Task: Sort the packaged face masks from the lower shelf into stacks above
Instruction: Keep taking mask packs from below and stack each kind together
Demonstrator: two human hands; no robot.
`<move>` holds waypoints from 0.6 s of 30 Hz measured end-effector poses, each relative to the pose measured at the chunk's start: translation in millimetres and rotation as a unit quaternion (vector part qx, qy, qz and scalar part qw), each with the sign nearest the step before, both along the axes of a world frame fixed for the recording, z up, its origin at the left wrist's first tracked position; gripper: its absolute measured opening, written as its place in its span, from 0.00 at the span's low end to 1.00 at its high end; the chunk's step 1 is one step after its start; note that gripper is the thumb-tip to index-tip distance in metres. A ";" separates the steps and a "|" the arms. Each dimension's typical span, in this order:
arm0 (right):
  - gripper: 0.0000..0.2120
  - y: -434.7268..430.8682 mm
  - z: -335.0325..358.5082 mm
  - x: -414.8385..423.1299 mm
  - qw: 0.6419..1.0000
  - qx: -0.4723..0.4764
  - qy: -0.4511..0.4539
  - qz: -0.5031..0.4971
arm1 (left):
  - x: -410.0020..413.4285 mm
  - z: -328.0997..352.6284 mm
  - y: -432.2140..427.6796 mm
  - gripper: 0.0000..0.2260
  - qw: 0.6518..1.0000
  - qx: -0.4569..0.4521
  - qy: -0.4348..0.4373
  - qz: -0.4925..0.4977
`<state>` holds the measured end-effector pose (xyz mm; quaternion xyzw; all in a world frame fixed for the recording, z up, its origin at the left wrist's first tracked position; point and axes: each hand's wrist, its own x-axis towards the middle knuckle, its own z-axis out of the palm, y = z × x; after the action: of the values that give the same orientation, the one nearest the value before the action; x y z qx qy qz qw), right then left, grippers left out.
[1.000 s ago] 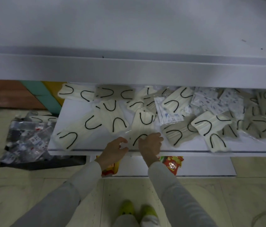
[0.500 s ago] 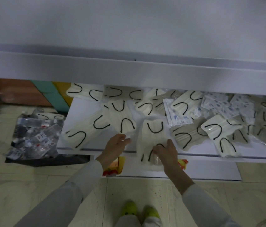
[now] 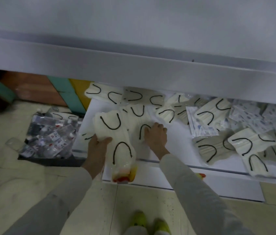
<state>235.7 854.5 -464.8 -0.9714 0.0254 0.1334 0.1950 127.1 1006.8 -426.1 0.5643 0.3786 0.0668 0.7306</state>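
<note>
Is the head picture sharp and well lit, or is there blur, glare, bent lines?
Head view: dim and slightly soft; the upper shelf edge bows from the wide lens; the mask pack in the left hand shows faint wrapper sheen.
</note>
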 end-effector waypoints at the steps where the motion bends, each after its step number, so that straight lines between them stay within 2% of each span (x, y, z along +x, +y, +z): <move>1: 0.24 8.6 -4.3 -0.4 1.000 -0.030 -0.005 -0.004 | -2.8 0.5 6.2 0.09 1.000 -0.004 -0.001 0.009; 3: 0.25 21.0 -10.0 -2.2 0.999 -0.045 -0.001 -0.022 | -7.0 1.4 14.8 0.10 1.000 -0.009 0.004 0.024; 7: 0.19 28.6 -10.8 1.0 0.991 0.046 0.074 -0.104 | -12.2 -4.0 23.5 0.11 0.999 -0.014 0.018 0.030; 12: 0.14 11.0 -0.2 -1.1 0.980 0.157 0.065 -0.106 | -12.5 -9.5 23.2 0.11 0.998 -0.025 0.030 0.049; 15: 0.19 -8.6 19.8 -3.6 0.950 0.278 0.067 -0.123 | -9.9 -14.1 19.8 0.14 0.998 -0.029 0.034 0.050; 18: 0.18 -25.4 43.3 -12.5 0.913 0.380 0.103 -0.104 | -3.9 -12.1 6.4 0.13 0.997 -0.057 0.022 0.053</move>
<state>223.2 829.1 -421.5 -0.7967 0.0936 0.2108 0.5587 123.1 1013.1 -438.2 0.5019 0.4275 0.0711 0.7485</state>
